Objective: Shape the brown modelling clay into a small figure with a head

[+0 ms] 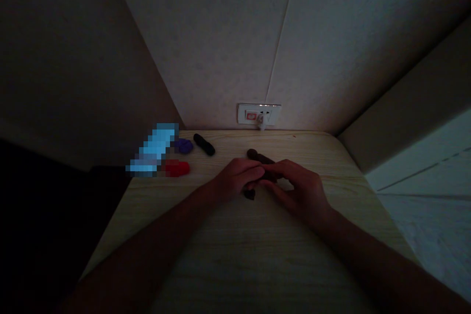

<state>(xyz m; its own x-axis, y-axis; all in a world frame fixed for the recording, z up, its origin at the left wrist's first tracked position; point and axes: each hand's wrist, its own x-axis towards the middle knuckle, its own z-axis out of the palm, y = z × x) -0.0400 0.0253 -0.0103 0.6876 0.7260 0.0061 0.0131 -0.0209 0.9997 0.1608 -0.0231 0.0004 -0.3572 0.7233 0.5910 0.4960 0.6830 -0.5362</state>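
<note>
My left hand (235,179) and my right hand (303,189) meet over the middle of a pale wooden tabletop (221,250). Both are closed, fingertips pinched together around a small dark brown piece of what looks like modelling clay (271,175), mostly hidden by the fingers. Just behind them lies a brown clay roll (257,155) with a rounded end. A small dark lump (249,195) shows on the table below my left fingers. The light is dim, so finer shapes are hard to make out.
To the left lie a black stick-like piece (204,144), a purple lump (184,145) and a red piece (178,168). Beside them is a bright pixelated rectangle (154,149). A wall socket (259,114) with a plug sits behind the table. A pale panel (423,157) stands at right.
</note>
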